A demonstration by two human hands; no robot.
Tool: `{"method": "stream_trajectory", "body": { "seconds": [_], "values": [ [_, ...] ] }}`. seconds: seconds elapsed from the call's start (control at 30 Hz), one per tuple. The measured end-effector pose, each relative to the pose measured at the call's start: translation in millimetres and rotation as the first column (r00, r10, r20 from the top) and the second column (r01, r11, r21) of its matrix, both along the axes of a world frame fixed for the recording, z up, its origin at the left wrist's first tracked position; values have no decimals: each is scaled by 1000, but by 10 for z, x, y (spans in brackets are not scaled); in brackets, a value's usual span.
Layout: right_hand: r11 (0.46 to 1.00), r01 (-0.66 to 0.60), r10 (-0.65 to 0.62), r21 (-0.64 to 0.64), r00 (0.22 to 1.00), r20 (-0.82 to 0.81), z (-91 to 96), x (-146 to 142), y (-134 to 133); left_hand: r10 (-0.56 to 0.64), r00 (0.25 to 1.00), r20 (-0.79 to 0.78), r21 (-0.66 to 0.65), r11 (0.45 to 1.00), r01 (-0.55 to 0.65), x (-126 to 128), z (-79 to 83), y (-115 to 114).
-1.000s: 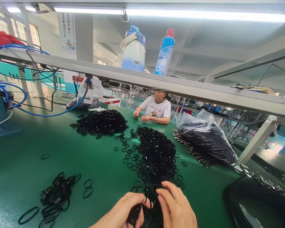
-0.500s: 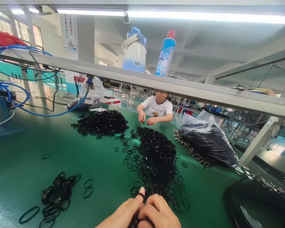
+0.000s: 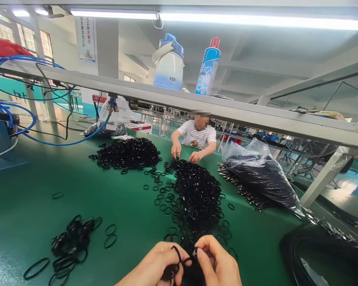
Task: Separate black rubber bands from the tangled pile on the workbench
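Note:
At the bottom centre, my left hand is closed around black rings, one of them looped by the thumb; part of what it holds is hidden. Beside it, my right hand pinches a small black ring between thumb and forefinger. Both hands are close together at the near end of a long heap of black rings. A smaller clump of larger black rings lies on the green tabletop to the left.
Across the table, a co-worker has both hands at the heap's far end. Another ring heap lies back left. A plastic bag of black cables and a cable coil are on the right. A shelf beam crosses above.
My hands have moved slightly apart, the right one shifting right with a ring in its pinch. The co-worker's hands have separated and lowered to the heap.

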State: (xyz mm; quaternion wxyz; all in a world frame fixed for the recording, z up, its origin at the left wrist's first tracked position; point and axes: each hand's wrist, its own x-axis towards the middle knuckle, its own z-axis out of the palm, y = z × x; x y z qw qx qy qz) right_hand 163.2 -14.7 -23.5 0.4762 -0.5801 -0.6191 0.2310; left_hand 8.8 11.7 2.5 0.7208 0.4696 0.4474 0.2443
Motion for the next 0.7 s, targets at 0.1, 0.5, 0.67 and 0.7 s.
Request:
{"method": "stream_trajectory", "body": {
  "seconds": [0.1,0.5,0.67,0.7],
  "values": [
    [993,-63,29,-104,953,-302,23,56,45,71,990,-121,301,953,-31,-35,5,-2],
    [977,-63,-64,-206,828,-558,59,-5,56,46,925,-376,500,851,161,-39,229,-113],
    [991,13,-80,-137,865,-495,-77,-63,58,52,926,-375,590,783,194,37,175,-134],
    [992,18,-78,-126,872,-483,-101,-68,59,60,930,-362,590,787,178,45,160,-135]
  ]
}}
